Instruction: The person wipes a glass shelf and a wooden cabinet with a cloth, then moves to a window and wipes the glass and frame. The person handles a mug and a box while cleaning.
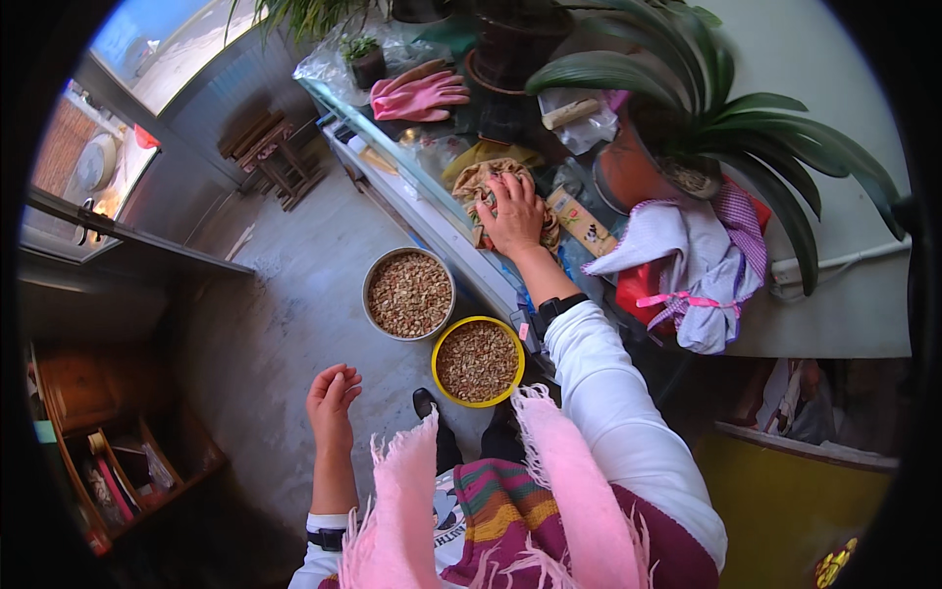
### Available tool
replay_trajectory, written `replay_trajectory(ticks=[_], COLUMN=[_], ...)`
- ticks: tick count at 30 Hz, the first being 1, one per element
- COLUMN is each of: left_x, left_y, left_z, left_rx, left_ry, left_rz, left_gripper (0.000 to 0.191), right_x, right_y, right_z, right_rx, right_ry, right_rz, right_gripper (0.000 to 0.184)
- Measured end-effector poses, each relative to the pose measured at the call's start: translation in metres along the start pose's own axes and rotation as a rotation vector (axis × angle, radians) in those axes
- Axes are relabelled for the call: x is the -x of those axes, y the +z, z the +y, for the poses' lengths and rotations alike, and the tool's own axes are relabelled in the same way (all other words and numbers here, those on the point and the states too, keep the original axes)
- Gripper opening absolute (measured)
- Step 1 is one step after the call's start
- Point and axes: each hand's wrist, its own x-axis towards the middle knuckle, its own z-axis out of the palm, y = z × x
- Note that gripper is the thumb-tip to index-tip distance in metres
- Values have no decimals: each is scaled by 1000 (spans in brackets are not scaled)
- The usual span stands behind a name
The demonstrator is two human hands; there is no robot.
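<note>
My right hand (512,218) presses onto a crumpled, patterned tan cloth (471,184) on the glass-topped counter (430,188), its fingers curled over the bunched fabric. Just right of it lies a tan printed packet (580,219). My left hand (333,396) hangs in the air over the floor, fingers loosely bent, with nothing visible in it. Between my hands, against the counter's foot, stand a metal-rimmed container (366,294) and a yellow-rimmed bucket (439,383). Each is filled with what look like shelled nuts or beans.
Pink rubber gloves (419,94), a small potted plant (366,62) and a large plant in a terracotta pot (620,173) occupy the counter. Checked cloth (688,258) lies over something red. A wooden drawer unit (110,449) and a wooden stool (276,158) stand to the left.
</note>
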Motion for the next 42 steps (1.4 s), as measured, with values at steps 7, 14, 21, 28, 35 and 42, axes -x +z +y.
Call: replay_trajectory(ticks=[7, 14, 21, 28, 35, 42], left_x=[4, 11, 7, -1, -10, 6], left_y=[22, -2, -13, 5, -23, -49], left_z=[4, -12, -24, -14, -20, -28], left_rx=[-32, -53, -43, -11, 40, 53], left_ry=[62, 46, -6, 30, 13, -12], left_rz=[-120, -10, -20, -134, -109, -22], left_gripper=[18, 17, 19, 20, 20, 20], right_x=[-58, -117, -103, -6, -55, -105], right_y=[3, 2, -2, -1, 50, 76], right_z=[47, 99, 60, -43, -104, -113], right_rx=[132, 185, 232, 160, 148, 100], right_ry=[411, 543, 557, 215, -114, -195], right_rz=[-32, -162, -313, -239, -199, -225], right_gripper=[47, 50, 61, 56, 54, 63])
